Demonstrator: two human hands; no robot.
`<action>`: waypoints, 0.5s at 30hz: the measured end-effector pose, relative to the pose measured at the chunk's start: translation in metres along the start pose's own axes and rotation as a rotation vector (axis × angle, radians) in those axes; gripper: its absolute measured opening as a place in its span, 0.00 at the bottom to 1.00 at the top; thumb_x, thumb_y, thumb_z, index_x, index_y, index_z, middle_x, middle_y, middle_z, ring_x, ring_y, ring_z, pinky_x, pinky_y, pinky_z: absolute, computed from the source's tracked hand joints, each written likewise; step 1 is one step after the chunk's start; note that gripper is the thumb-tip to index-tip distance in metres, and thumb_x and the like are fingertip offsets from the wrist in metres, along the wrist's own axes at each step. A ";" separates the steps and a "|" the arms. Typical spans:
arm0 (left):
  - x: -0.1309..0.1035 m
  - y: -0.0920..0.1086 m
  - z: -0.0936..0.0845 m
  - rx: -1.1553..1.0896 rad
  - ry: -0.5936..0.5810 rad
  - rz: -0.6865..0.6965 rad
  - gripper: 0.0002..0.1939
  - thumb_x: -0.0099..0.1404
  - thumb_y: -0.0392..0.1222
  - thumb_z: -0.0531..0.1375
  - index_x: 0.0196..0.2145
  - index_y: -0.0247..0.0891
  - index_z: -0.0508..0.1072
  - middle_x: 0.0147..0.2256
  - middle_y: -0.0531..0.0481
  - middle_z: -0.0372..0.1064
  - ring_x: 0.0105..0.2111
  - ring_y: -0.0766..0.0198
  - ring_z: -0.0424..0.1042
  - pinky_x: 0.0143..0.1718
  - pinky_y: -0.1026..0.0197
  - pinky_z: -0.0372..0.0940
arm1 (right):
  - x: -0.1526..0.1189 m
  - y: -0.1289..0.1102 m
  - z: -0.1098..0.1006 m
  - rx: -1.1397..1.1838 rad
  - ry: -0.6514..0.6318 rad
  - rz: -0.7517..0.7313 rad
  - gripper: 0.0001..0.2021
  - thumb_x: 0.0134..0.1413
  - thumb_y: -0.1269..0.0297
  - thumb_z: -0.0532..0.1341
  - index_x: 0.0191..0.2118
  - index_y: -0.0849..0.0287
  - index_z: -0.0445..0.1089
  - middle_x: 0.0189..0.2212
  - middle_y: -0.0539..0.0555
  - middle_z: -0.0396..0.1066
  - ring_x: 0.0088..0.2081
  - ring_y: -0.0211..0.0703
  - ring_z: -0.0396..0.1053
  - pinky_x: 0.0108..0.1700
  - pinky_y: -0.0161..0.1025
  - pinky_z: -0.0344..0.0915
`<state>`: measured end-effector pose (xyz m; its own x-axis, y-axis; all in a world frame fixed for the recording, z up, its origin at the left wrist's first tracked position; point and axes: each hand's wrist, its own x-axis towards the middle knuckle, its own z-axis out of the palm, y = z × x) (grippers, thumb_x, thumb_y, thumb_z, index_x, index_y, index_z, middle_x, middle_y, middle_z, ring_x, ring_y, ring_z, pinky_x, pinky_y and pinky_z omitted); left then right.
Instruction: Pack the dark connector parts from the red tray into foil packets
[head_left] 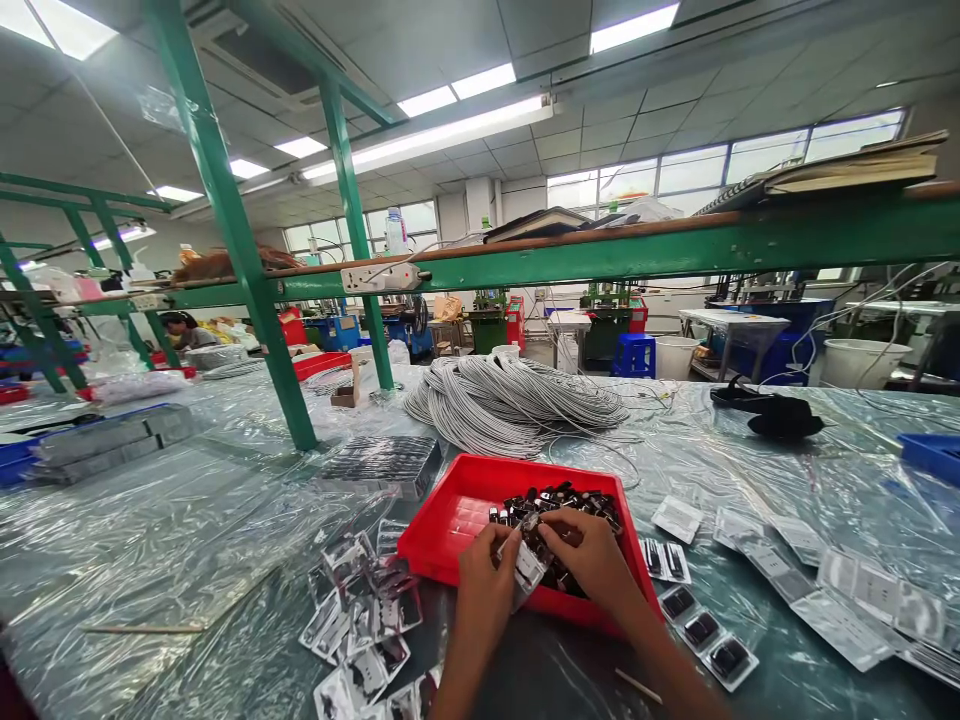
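Observation:
Over the near part of a red plastic tray (450,495), my left hand (486,568) pinches a small clear blister pack (529,567) with a pale card or insert. My right hand (589,552) is closed at the pack's upper edge, thumb and forefinger together; any small part between those fingertips is too small to make out. Beneath and behind the hands, many small black pieces with shiny metal ends (562,497) fill the tray's right side. Loose blister packs (367,620) with dark contents lie in a heap left of the tray.
Right of the tray lie filled packs (703,630) and flat silvery packs (847,625). Behind it sit a coil of grey cable (510,400) and a stack of packs (382,460). A green post (247,250) rises at left; a shelf beam (600,255) crosses above.

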<state>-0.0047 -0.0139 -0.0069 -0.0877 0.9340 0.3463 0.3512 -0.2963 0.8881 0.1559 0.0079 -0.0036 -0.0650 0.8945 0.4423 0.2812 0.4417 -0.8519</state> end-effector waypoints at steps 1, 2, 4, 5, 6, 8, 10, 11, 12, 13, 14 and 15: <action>0.000 -0.001 -0.001 -0.001 0.027 -0.009 0.21 0.63 0.60 0.55 0.29 0.38 0.73 0.25 0.50 0.71 0.26 0.59 0.69 0.29 0.61 0.60 | 0.001 0.003 -0.001 0.013 0.015 0.017 0.10 0.56 0.56 0.62 0.34 0.55 0.78 0.32 0.55 0.78 0.33 0.51 0.74 0.37 0.44 0.68; 0.001 -0.002 -0.001 -0.005 0.059 -0.019 0.22 0.63 0.61 0.55 0.29 0.38 0.72 0.25 0.50 0.71 0.26 0.59 0.69 0.29 0.61 0.60 | 0.002 0.006 -0.002 0.030 0.041 0.044 0.11 0.56 0.55 0.61 0.34 0.55 0.77 0.31 0.55 0.78 0.32 0.51 0.74 0.36 0.45 0.68; 0.003 -0.005 -0.004 -0.032 0.114 -0.043 0.24 0.63 0.63 0.55 0.30 0.38 0.72 0.25 0.50 0.71 0.26 0.59 0.68 0.29 0.61 0.60 | 0.004 0.014 -0.007 0.057 0.120 0.109 0.14 0.57 0.52 0.59 0.33 0.56 0.76 0.31 0.56 0.77 0.32 0.52 0.74 0.36 0.47 0.69; 0.003 -0.006 -0.005 -0.060 0.134 -0.056 0.24 0.62 0.63 0.55 0.30 0.38 0.71 0.26 0.50 0.71 0.27 0.59 0.68 0.29 0.61 0.61 | 0.005 0.018 -0.009 0.047 0.165 0.128 0.14 0.57 0.51 0.59 0.34 0.56 0.76 0.32 0.57 0.77 0.33 0.53 0.74 0.37 0.48 0.69; 0.004 -0.007 -0.007 -0.099 0.141 -0.071 0.24 0.62 0.63 0.55 0.32 0.37 0.71 0.27 0.49 0.72 0.28 0.59 0.69 0.30 0.60 0.62 | 0.006 0.021 -0.010 0.013 0.214 0.125 0.14 0.56 0.51 0.59 0.36 0.56 0.76 0.34 0.58 0.77 0.36 0.55 0.74 0.41 0.51 0.69; 0.006 -0.008 -0.009 -0.203 0.117 -0.103 0.22 0.61 0.61 0.57 0.36 0.37 0.72 0.30 0.48 0.73 0.31 0.57 0.71 0.34 0.58 0.65 | 0.005 0.022 -0.009 -0.108 0.295 0.063 0.15 0.54 0.53 0.61 0.40 0.57 0.76 0.43 0.62 0.76 0.47 0.60 0.71 0.51 0.55 0.64; 0.006 -0.008 -0.009 -0.322 0.055 -0.130 0.22 0.60 0.58 0.59 0.41 0.36 0.72 0.35 0.46 0.75 0.35 0.55 0.73 0.38 0.56 0.67 | 0.003 0.015 -0.002 -0.159 0.259 0.020 0.18 0.54 0.52 0.61 0.45 0.58 0.75 0.48 0.64 0.73 0.52 0.61 0.68 0.55 0.55 0.61; 0.006 -0.008 -0.010 -0.376 0.017 -0.139 0.22 0.60 0.57 0.60 0.42 0.37 0.72 0.37 0.46 0.75 0.36 0.55 0.73 0.40 0.56 0.67 | 0.002 0.010 0.002 -0.113 0.180 0.031 0.19 0.56 0.51 0.60 0.46 0.59 0.74 0.48 0.63 0.73 0.51 0.59 0.69 0.54 0.53 0.63; 0.006 -0.008 -0.009 -0.427 -0.019 -0.146 0.22 0.59 0.56 0.61 0.44 0.37 0.72 0.39 0.45 0.76 0.38 0.55 0.74 0.42 0.55 0.67 | 0.001 0.005 0.006 -0.033 0.078 0.061 0.20 0.57 0.50 0.59 0.48 0.59 0.73 0.46 0.62 0.74 0.48 0.57 0.71 0.51 0.51 0.66; 0.006 -0.008 -0.009 -0.469 -0.051 -0.152 0.22 0.59 0.56 0.62 0.44 0.38 0.72 0.40 0.45 0.75 0.39 0.54 0.74 0.43 0.55 0.67 | 0.000 -0.001 0.010 0.061 -0.018 0.095 0.20 0.58 0.50 0.58 0.48 0.59 0.72 0.43 0.61 0.76 0.44 0.54 0.74 0.47 0.48 0.69; 0.006 -0.008 -0.009 -0.496 -0.081 -0.161 0.22 0.58 0.56 0.63 0.44 0.38 0.73 0.41 0.45 0.75 0.40 0.54 0.73 0.44 0.56 0.66 | -0.001 -0.006 0.013 0.148 -0.082 0.122 0.20 0.59 0.49 0.58 0.48 0.59 0.72 0.40 0.59 0.77 0.40 0.52 0.75 0.43 0.45 0.70; 0.006 -0.007 -0.010 -0.506 -0.112 -0.168 0.21 0.58 0.56 0.63 0.43 0.38 0.73 0.40 0.45 0.75 0.41 0.53 0.73 0.43 0.56 0.66 | -0.001 -0.010 0.014 0.211 -0.103 0.138 0.20 0.58 0.48 0.58 0.47 0.59 0.72 0.37 0.58 0.77 0.38 0.51 0.75 0.41 0.43 0.71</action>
<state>-0.0167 -0.0079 -0.0084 0.0051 0.9842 0.1770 -0.1542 -0.1742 0.9726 0.1399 0.0034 0.0008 -0.1396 0.9448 0.2964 0.0891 0.3101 -0.9465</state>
